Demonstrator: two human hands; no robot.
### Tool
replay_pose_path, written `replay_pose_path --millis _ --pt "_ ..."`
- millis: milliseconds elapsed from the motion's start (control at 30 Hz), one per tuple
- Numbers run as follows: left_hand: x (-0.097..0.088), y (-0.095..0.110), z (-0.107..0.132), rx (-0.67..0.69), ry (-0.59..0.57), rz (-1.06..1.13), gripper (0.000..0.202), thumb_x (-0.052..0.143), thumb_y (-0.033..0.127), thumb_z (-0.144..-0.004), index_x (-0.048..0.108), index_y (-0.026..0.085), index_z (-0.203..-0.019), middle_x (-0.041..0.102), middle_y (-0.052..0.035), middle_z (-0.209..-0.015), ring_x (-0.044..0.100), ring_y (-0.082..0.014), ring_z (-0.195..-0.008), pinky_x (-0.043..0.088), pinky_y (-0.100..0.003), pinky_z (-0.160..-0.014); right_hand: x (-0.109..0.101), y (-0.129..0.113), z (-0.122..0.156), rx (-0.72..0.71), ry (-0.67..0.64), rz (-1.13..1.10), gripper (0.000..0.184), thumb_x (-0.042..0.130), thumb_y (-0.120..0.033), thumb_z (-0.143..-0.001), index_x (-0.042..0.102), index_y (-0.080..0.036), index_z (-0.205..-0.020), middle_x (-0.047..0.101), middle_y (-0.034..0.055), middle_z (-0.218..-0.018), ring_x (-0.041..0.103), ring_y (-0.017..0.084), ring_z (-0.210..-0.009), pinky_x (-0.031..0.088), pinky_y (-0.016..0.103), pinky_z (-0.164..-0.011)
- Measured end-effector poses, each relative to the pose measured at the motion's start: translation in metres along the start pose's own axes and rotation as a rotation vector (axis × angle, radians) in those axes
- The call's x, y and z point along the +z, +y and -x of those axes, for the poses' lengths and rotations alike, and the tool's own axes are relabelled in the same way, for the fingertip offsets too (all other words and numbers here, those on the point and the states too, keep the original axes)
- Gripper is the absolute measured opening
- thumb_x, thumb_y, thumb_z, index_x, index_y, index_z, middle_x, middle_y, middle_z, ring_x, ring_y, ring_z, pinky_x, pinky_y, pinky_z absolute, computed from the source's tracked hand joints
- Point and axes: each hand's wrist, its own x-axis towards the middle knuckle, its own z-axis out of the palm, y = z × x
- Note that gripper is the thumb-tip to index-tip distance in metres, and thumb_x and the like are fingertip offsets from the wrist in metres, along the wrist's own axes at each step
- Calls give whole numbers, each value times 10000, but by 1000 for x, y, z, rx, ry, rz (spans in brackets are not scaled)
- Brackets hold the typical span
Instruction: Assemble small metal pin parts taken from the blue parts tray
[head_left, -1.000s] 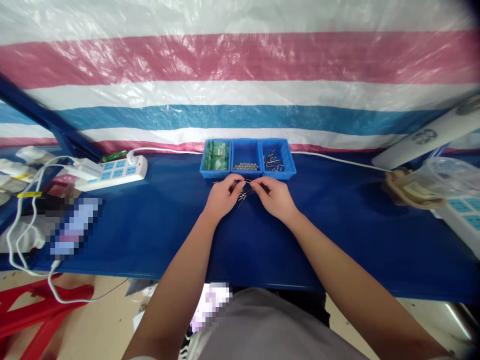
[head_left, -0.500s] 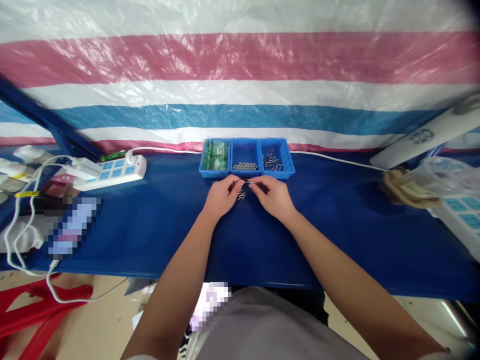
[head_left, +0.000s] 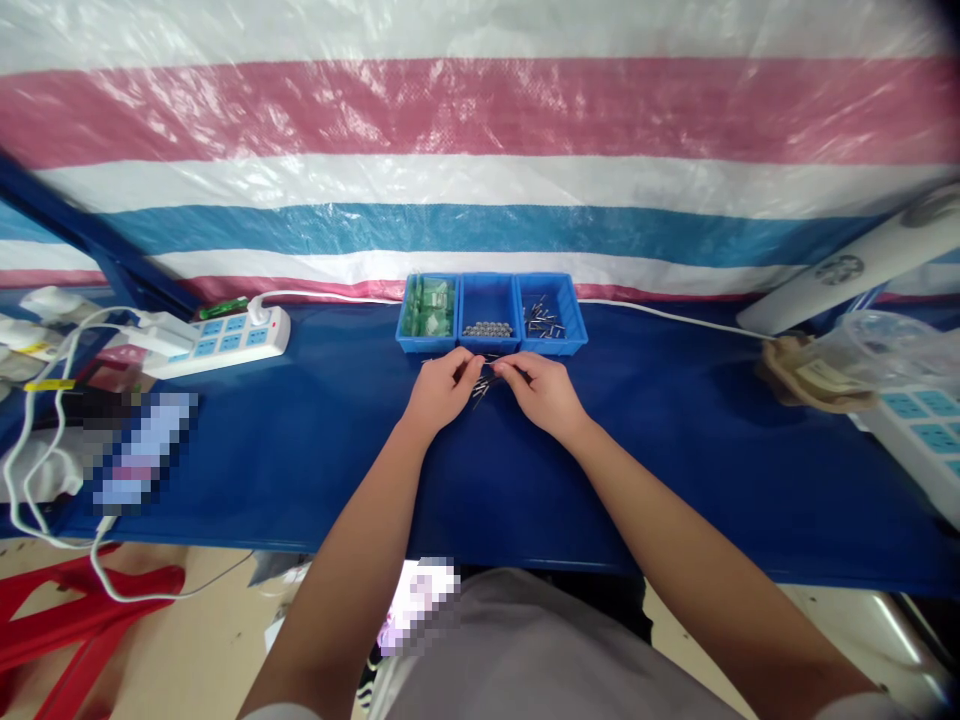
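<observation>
My left hand (head_left: 444, 390) and my right hand (head_left: 547, 392) meet over the blue table, fingertips close together. Both are closed in a pinch at a thin metal pin (head_left: 487, 362), whose ends are hidden by the fingers. Between and just below the hands lie several loose metal pins (head_left: 482, 387). Right behind them stands a blue three-part bin (head_left: 487, 290). Green packets (head_left: 430, 306) fill its left compartment, small round metal pieces (head_left: 488, 329) line the front of the middle one, and metal pins (head_left: 544, 318) are scattered in the right one.
A white power strip (head_left: 225, 340) with plugs and cables sits at the left, near a phone (head_left: 148, 455). On the right are a clear plastic container (head_left: 855, 355), another power strip (head_left: 926, 430) and a leaning white tube (head_left: 847, 262). Striped sheeting (head_left: 480, 180) hangs behind.
My right fingertips have shifted slightly toward my left ones, and less of the pin shows between them. The whole view has moved a little.
</observation>
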Motion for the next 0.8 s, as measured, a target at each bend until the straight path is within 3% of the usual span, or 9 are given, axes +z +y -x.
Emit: replay_pose_path --millis 133,333,600,800 --pt "1 -1 0 13 12 42 435 500 483 -991 558 175 -690 509 37 -578 462 -92 -545 356 -246 -569 1 0 0 -44 27 16 168 658 -334 -946 762 -234 -1032 782 60 -1005 710 217 -848 567 353 -782" --pt "0 -1 -1 -6 17 79 478 515 488 -986 541 169 -631 523 26 -567 462 -94 -540 363 -250 -564 2 -1 1 -99 32 27 151 633 -320 -969 761 -240 -963 776 49 -943 684 210 -836 557 357 -783" --pt "3 -3 0 -39 19 184 371 532 502 -979 614 180 -813 554 26 -603 496 -104 -569 408 -238 -584 -1 -2 0 -139 7 -18 195 582 -305 -998 745 -233 -919 771 39 -896 685 209 -840 545 367 -822" --pt "3 -3 -2 -38 30 163 414 538 503 -974 571 177 -721 536 26 -572 474 -100 -546 395 -239 -566 1 -2 1 -96 21 -3 156 618 -307 -976 754 -231 -979 776 50 -951 692 206 -827 551 348 -760"
